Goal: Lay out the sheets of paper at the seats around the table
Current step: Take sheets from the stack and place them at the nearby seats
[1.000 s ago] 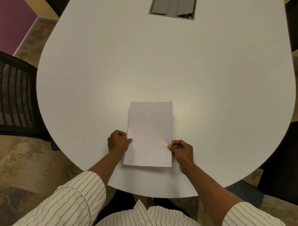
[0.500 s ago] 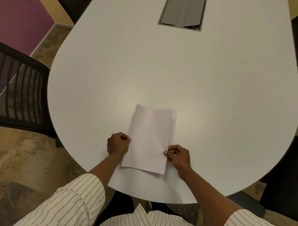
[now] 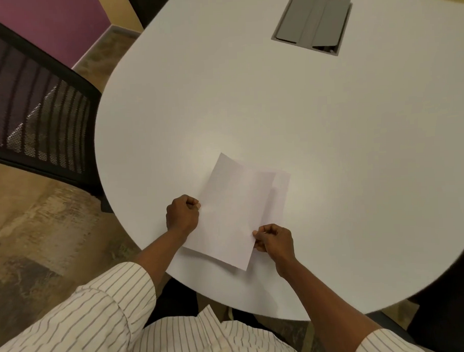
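I'm seeing the left hand [image 3: 183,214] curled, pinching the top sheet [image 3: 228,216] at its nine-o'clock edge, while the right hand [image 3: 275,240] is pinching its four-o'clock edge above the table [image 3: 330,145].

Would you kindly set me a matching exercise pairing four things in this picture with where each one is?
Things:
1. top sheet of paper
2. mesh chair
3. grey hatch
4. left hand

Places:
A. set into the table at its far end
B. on the floor beside the table's left edge
C. pinched at both sides, turned askew over another sheet
D. gripping the paper's left edge

Pairs: 1-C, 2-B, 3-A, 4-D
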### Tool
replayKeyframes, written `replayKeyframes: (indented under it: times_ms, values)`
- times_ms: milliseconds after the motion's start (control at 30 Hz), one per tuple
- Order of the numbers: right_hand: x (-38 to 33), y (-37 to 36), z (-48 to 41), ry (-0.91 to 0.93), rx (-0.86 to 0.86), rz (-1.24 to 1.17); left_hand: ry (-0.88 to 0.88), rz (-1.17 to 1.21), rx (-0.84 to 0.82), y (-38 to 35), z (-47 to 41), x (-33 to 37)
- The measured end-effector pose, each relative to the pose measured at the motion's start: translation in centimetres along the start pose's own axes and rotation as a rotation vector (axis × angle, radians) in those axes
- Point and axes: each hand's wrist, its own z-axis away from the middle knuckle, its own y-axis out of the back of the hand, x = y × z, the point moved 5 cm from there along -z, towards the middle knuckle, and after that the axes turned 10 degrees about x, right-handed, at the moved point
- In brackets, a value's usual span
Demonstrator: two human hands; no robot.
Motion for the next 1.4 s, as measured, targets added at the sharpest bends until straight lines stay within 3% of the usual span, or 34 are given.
replayKeyframes:
  times_ms: [300, 767, 1400]
  values:
    - [-3.4, -10.9, 1.6, -0.007, -0.141, 0.130, -0.056, 0.003, -0.033, 5.4, -10.1, -0.9]
    - [-10.2, -29.8, 0.7, -0.166, -0.063, -0.005, -0.253, -0.145, -0.151, 11.2, -30.0, 3.0]
    - [-18.6, -39.1, -7.0, -0.356, 0.007, -0.026, -0.447, -0.265, -0.236, 6.6, -44.9, 11.6]
